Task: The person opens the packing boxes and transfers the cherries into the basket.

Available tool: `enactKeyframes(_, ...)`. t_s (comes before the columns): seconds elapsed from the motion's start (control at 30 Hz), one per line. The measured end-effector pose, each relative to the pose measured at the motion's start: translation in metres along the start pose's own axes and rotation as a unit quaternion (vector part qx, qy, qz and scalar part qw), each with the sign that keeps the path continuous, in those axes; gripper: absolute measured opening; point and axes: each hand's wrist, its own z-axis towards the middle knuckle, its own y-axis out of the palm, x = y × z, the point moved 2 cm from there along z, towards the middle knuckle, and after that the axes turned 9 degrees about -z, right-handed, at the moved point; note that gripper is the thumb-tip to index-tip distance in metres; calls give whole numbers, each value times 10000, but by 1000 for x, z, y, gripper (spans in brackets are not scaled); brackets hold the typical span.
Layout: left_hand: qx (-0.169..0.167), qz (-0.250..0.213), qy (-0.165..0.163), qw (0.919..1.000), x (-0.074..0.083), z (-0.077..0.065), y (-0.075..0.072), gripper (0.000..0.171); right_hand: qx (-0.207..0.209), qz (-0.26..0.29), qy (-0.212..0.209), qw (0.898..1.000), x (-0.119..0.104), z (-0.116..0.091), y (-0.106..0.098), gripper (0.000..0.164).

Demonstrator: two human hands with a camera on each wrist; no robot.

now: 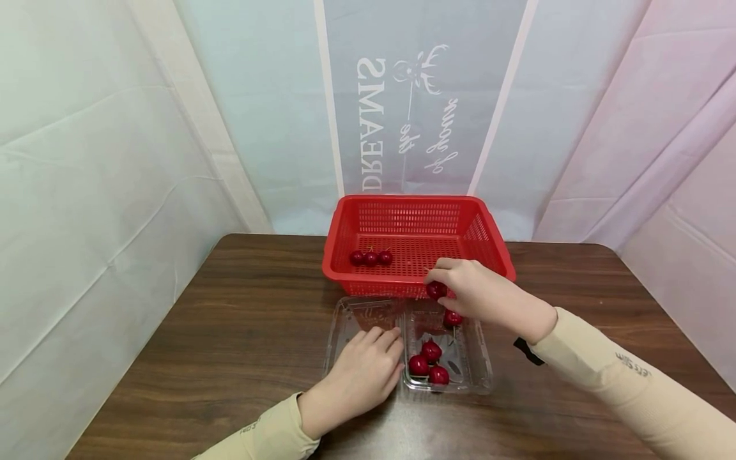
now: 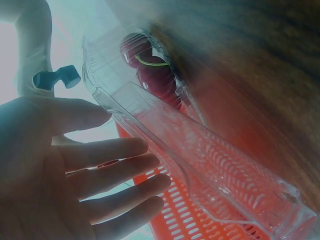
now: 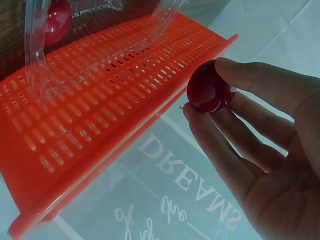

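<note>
My right hand [image 1: 477,292] pinches a dark red cherry [image 3: 209,89] between thumb and fingertips, just over the front rim of the red basket [image 1: 374,279]. Below it lies an opened clear plastic box [image 1: 487,367], with several cherries [image 1: 431,351] in its right half. One of these sits near the back end, partly under my right hand. My left hand [image 1: 363,369] rests by the middle fold of the box, over its left half [image 1: 340,332]. In the left wrist view its fingers [image 2: 120,169] are extended along the clear rim, holding nothing.
Three cherries [image 1: 370,258] sit in a row in the basket's left part. The dark wooden table [image 1: 253,300] lies beneath everything. Behind the basket hangs a pale printed cloth [image 1: 402,121], with white cloth [image 1: 103,160] along the left side.
</note>
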Motion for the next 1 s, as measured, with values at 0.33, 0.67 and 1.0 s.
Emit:
enactKeyframes(0.33, 18, -6, 7, 10000, 0, -2, 3, 26, 13, 1, 44, 10000, 3, 8, 2, 33)
enactKeyframes(0.67, -4, 28, -7, 10000, 1, -2, 5, 25, 42, -15, 70, 10000, 10, 19, 6, 31)
enactKeyframes(1.0, 71, 92, -9, 9999, 1, -4, 7, 27, 16, -5, 163, 9999, 18, 31, 11, 32)
